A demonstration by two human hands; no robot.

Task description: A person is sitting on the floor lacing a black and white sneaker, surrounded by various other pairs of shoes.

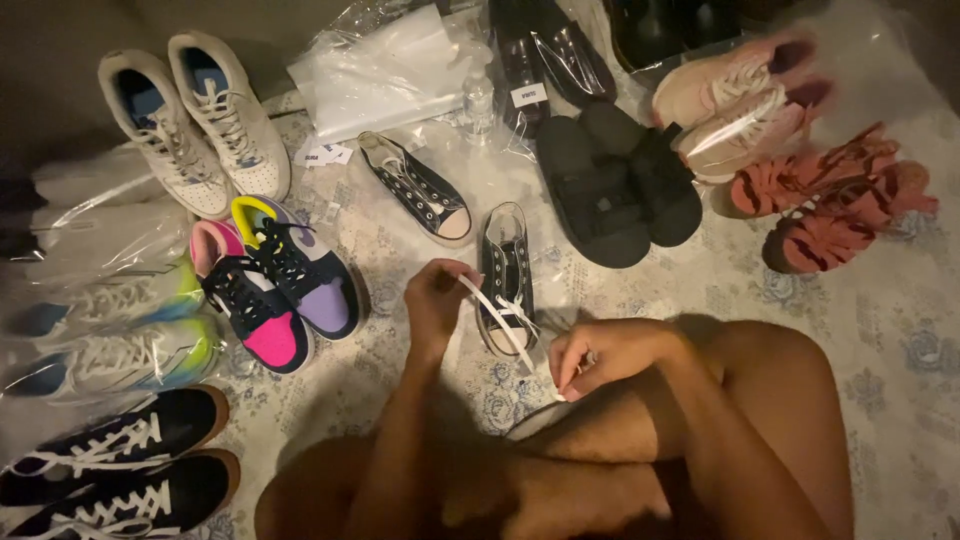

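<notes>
We find the left hand (pixel 435 300) and right hand (pixel 600 357) each pinching an end of a white shoelace (pixel 497 318), stretched taut between them above the black low-top sneaker (pixel 506 275) lying on the patterned floor covering (pixel 880 320).

Two white high-top sneakers (pixel 195 120) lie at the upper left. Two multicoloured sneakers (pixel 275 280) sit beside them, one pink and one purple. Two pale sneakers in clear bags (pixel 110 330) lie at the left edge, and two black sneakers with white laces (pixel 110 465) below them. Two black low canvas shoes (pixel 505 275) lie apart in the middle. There are two black slide sandals (pixel 615 185), two pink sneakers (pixel 740 105), two red strappy sandals (pixel 830 200), and one small clear bottle (pixel 478 100).
</notes>
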